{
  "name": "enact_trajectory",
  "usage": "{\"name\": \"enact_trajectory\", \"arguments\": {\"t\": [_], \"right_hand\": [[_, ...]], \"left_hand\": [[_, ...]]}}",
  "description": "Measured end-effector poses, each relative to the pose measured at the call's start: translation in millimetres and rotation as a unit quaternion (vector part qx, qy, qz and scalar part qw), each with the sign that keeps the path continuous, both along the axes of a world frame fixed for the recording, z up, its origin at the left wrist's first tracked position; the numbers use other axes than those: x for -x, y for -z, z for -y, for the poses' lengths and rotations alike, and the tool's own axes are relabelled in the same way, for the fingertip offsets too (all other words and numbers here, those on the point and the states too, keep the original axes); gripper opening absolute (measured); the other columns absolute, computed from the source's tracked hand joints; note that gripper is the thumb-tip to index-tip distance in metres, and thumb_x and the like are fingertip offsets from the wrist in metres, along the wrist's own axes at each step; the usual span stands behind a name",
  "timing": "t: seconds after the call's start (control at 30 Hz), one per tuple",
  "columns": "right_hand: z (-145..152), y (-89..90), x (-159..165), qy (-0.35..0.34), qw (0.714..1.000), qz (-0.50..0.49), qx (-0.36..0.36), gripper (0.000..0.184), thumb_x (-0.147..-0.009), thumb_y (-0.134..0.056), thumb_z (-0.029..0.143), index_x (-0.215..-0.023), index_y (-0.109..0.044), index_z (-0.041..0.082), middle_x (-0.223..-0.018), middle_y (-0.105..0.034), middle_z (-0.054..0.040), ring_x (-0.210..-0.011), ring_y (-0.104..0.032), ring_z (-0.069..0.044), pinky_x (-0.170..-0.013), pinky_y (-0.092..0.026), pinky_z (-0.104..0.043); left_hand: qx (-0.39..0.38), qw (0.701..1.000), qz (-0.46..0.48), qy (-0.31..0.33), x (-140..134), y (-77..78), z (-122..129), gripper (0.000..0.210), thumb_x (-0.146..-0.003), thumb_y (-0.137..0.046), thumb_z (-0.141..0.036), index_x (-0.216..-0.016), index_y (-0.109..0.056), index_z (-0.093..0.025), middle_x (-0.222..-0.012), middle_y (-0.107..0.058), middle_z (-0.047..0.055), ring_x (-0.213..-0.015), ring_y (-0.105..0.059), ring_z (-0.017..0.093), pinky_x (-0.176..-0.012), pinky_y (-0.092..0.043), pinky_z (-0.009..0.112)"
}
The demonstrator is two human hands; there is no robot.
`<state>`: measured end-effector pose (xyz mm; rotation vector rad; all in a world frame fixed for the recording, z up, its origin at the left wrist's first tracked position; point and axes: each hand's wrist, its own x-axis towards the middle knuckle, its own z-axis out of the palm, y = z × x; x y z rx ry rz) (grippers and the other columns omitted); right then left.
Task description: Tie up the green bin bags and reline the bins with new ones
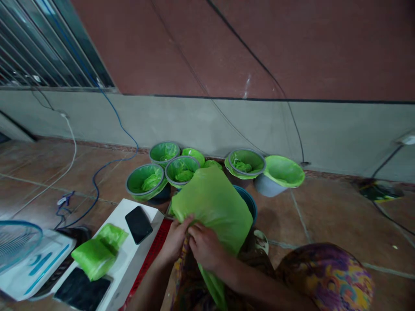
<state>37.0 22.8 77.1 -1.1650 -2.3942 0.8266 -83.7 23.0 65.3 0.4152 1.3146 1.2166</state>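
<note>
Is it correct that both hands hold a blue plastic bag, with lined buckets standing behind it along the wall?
Not quite: the plastic bag is green, not blue, as the head view shows. The left hand and right hand do hold it, and lined buckets stand behind along the wall.

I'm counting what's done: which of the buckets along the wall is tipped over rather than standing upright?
The rightmost bucket, grey with a green liner, lies tilted on its side, mouth facing the camera. The other lined buckets stand upright.
</note>
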Motion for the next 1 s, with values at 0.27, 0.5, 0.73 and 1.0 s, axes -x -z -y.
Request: {"name": "enact_trajectory", "arguments": {"t": [0.27,0.5,0.73,1.0], "right_hand": [[2,-50.9,-12,-0.003,0.996,-0.084,-0.004,0.016,-0.091,-0.054,0.022,-0.1,-0.066,0.018,-0.095,-0.069,-0.0035,-0.088,-0.061,-0.016,-0.081,-0.046,-0.026],[-83,-53.5,-62,0.156,0.984,0.05,-0.073,0.036,-0.093,-0.052,0.03,-0.124,-0.059,0.014,-0.125,-0.058,-0.0142,-0.118,-0.048,-0.028,-0.102,-0.037,-0.045],[-89,43.2,-58,0.169,0.979,0.081,0.075,0.051,-0.095,-0.046,0.041,-0.135,-0.05,0.011,-0.141,-0.048,-0.0174,-0.131,-0.041,-0.03,-0.106,-0.032,-0.046],[-93,103.8,-61,0.25,0.907,-0.099,0.325,0.076,-0.088,-0.045,0.063,-0.146,-0.04,0.015,-0.15,-0.04,-0.0154,-0.141,-0.034,-0.026,-0.116,-0.025,-0.038]], "left_hand": [[0.051,0.998,0.031,-0.026,16,-5.5,6,0.019,-0.067,-0.073,-0.022,-0.084,-0.068,-0.015,-0.083,-0.074,0.007,-0.077,-0.072,0.023,-0.065,-0.058,0.031],[0.041,0.999,-0.005,-0.016,29,-5.9,15,0.038,-0.058,-0.081,-0.023,-0.094,-0.068,-0.016,-0.087,-0.076,0.008,-0.076,-0.074,0.028,-0.064,-0.059,0.036],[0.125,0.984,-0.128,-0.015,68,-18.1,26,0.033,-0.064,-0.079,-0.023,-0.094,-0.07,-0.014,-0.085,-0.076,0.01,-0.071,-0.073,0.028,-0.062,-0.06,0.036],[0.167,0.97,-0.177,0.006,94,-24.1,38,0.033,-0.066,-0.081,-0.022,-0.095,-0.069,-0.013,-0.081,-0.077,0.009,-0.072,-0.074,0.026,-0.065,-0.06,0.031]]}}
